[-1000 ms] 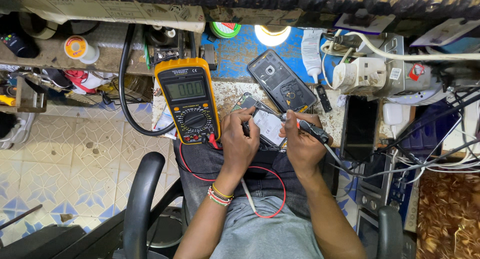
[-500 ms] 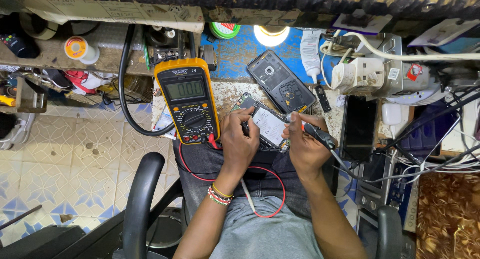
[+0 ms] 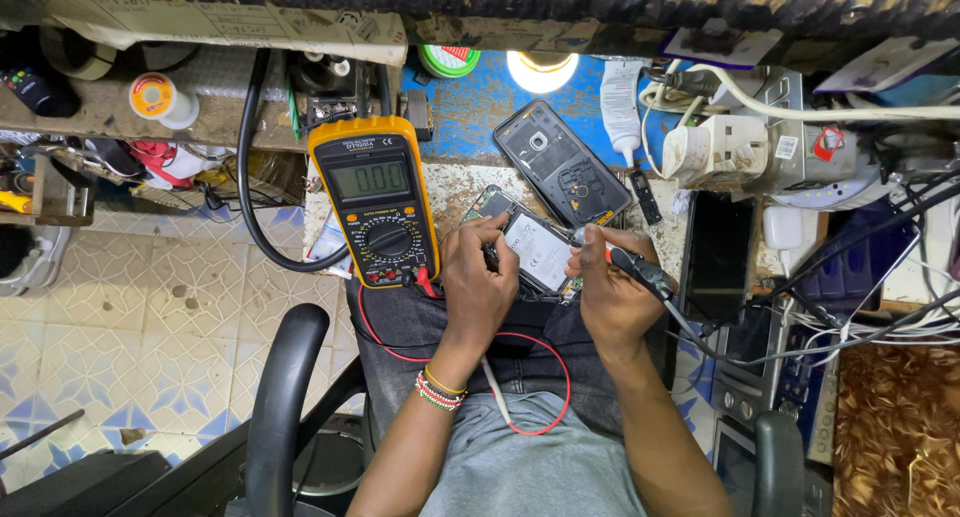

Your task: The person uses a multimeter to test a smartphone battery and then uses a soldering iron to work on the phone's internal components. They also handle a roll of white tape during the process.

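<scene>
**Q:** Hands first, what's each one doing?

**A:** Left hand (image 3: 478, 287) is curled down on the near end of the opened phone (image 3: 530, 249), fingers bunched tight; there's a red lead running out from under it, so I'd guess it's pinching a probe, but the tip is hidden. Right hand (image 3: 612, 295) is closed around a black probe (image 3: 640, 270), tip pressed at the phone's right edge. The phone lies between the two hands, on the lap edge of the bench.

**Q:** Anything different from a second ago?

**A:** Barely. The right hand has crept a touch lower and closer in along the phone's edge; the left hasn't budged. Looks to me like they're settling onto a contact point, not switching jobs.

**Q:** What's around them?

**A:** Yellow multimeter (image 3: 377, 203) just left of the left hand, red wire (image 3: 540, 349) looping back over the lap. A phone back cover (image 3: 562, 177) lies just beyond the hands, under the lamp (image 3: 542, 69).
</scene>
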